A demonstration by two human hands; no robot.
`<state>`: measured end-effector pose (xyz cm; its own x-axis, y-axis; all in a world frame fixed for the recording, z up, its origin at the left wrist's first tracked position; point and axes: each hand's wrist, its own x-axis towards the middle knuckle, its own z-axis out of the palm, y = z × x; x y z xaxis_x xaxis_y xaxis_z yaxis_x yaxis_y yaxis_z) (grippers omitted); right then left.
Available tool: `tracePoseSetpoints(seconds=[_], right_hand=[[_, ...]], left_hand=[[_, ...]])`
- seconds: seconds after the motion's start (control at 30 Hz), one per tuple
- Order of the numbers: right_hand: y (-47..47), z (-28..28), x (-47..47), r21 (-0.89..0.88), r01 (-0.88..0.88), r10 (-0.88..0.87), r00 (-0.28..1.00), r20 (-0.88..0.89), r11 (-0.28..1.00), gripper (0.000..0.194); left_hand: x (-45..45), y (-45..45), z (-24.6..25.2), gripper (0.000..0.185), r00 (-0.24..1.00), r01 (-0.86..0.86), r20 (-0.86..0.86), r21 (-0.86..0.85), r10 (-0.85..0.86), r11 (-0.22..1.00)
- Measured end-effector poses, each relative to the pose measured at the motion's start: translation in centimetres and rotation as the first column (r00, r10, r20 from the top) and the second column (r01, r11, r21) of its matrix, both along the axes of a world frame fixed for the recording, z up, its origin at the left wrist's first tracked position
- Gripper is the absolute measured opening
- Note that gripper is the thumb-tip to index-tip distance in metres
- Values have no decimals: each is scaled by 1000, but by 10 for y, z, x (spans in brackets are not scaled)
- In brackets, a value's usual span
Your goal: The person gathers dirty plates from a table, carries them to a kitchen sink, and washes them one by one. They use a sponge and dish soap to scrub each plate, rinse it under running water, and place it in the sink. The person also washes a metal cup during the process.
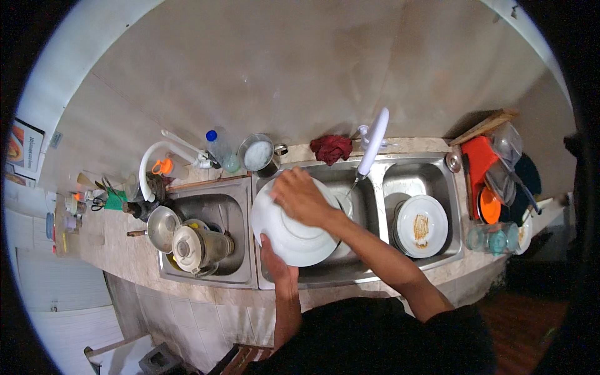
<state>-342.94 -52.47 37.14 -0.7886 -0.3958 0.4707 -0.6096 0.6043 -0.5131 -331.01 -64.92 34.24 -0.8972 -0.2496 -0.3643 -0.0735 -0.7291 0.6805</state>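
Observation:
A large white plate (302,251) hangs over the middle sink basin (365,201) with its underside and foot ring facing me. My left hand (280,262) grips its lower rim, thumb on the near face. Across the upper part of the plate lies my right hand (300,194), fingers curled and blurred; whether something is under them is hidden. From the white faucet (373,143), a thin stream of water falls just right of the plate. The right basin holds a stack of white plates (422,227), the top one with brown smears.
A blender jug (197,248) and a metal pan (162,229) crowd the left basin. Behind the sinks stand a metal mug of suds (258,155), a clear bottle (222,152) and a dark red cloth (331,149). Glass tumblers (492,238) lie at the right.

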Motion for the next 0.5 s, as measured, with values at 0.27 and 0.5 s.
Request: tracePoseSetpoints(seconds=[0.27, 0.5], right_hand=[[28, -44, 73, -390, 206, -207, 978, 39, 898, 23], [-28, -19, 115, -104, -150, 148, 989, -19, 983, 16]], left_hand=[[-1, -7, -4, 64, 987, -155, -39, 50, 157, 987], [11, -19, -26, 50, 896, 299, -433, 431, -96, 851]])
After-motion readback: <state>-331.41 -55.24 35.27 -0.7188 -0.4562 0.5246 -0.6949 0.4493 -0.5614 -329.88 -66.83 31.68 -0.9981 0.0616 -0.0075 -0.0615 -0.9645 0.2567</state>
